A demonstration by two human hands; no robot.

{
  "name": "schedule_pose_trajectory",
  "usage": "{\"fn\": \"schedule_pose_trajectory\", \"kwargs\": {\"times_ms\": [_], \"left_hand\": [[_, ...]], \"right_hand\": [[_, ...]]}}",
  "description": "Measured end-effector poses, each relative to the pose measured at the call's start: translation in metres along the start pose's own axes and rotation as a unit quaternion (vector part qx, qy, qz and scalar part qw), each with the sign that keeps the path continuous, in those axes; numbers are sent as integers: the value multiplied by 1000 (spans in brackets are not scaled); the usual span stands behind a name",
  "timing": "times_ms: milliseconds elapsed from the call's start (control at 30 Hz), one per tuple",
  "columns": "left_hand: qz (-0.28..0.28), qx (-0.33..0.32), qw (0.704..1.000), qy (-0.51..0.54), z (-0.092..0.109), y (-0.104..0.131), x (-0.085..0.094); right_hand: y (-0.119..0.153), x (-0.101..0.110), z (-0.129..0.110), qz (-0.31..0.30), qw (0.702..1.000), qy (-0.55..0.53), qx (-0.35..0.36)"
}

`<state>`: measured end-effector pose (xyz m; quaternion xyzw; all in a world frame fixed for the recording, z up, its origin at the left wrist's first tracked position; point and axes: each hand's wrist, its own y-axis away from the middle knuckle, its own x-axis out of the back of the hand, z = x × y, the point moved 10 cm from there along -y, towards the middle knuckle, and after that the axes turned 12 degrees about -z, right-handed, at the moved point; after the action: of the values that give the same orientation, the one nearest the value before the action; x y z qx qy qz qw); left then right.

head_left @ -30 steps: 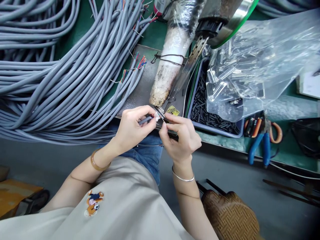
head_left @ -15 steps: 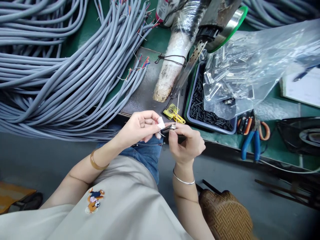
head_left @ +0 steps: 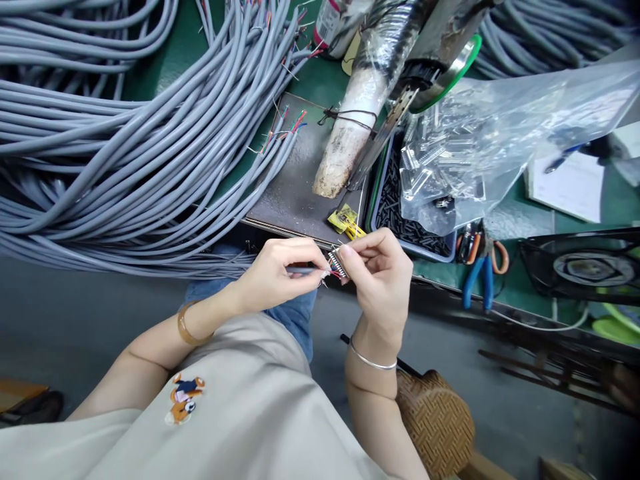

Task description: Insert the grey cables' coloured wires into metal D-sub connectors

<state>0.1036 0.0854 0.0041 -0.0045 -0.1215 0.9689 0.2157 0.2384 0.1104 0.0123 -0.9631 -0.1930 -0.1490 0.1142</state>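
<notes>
In front of my lap, my left hand [head_left: 277,275] pinches the end of a grey cable [head_left: 299,270] between thumb and fingers. Thin coloured wires fan out from that end to a small multi-pin connector [head_left: 337,265]. The connector is gripped by the thumb and fingers of my right hand [head_left: 381,277], its row of metal pins facing my left fingertips. Part of the connector is hidden under the right thumb. Just beyond my hands, a yellow utility knife [head_left: 354,230] lies at the table's near edge beside a thin pale rod.
Grey cables [head_left: 165,153] with stripped ends cover the left of the green table. A wrapped soldering fume pipe [head_left: 350,130] slants down at centre. To the right are a bin of black sleeves [head_left: 387,220], a plastic bag of connectors [head_left: 450,153], pliers [head_left: 480,273] and a fan [head_left: 595,267].
The connector has turned, so its pin row and coloured wires now show. My right hand has rotated around it. The white piece at my left fingertips is mostly out of sight now.
</notes>
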Motion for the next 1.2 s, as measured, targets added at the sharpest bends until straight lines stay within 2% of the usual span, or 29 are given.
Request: {"fn": "schedule_pose_trajectory", "kwargs": {"times_ms": [100,200,267,333,433,500,667,800,867,967,1033,1067,1133,1200], "left_hand": [[27,39,999,21,-13,1,2],[55,100,985,133,-33,2,3],[65,118,974,180,-38,1,3],[68,124,969,205,-40,0,3],[62,129,967,213,-42,-1,2],[58,136,968,205,-45,-1,1],[58,151,962,221,-52,1,-1],[53,149,961,226,-54,2,-1],[51,148,962,223,-53,3,-2],[35,143,962,232,-49,1,-6],[25,135,960,243,-46,-2,-7],[24,129,959,253,-46,-2,-6],[28,121,952,281,-49,-3,-4],[32,116,943,311,-55,-2,-3]], "right_hand": [[6,3,-6,30,996,85,-13],[21,16,-17,117,979,166,20],[31,23,-26,162,964,206,49],[33,18,-34,139,953,260,76],[29,-8,-43,27,922,366,124],[27,-21,-46,-20,900,408,154],[22,-21,-42,-14,888,430,164],[21,-19,-37,-9,901,404,154],[20,-16,-31,-15,926,355,126],[19,-3,-13,-9,978,202,43],[21,17,-5,55,995,78,26],[23,30,-6,104,993,28,46],[30,56,-14,201,971,-31,122],[37,70,-23,259,947,-36,188]]}}
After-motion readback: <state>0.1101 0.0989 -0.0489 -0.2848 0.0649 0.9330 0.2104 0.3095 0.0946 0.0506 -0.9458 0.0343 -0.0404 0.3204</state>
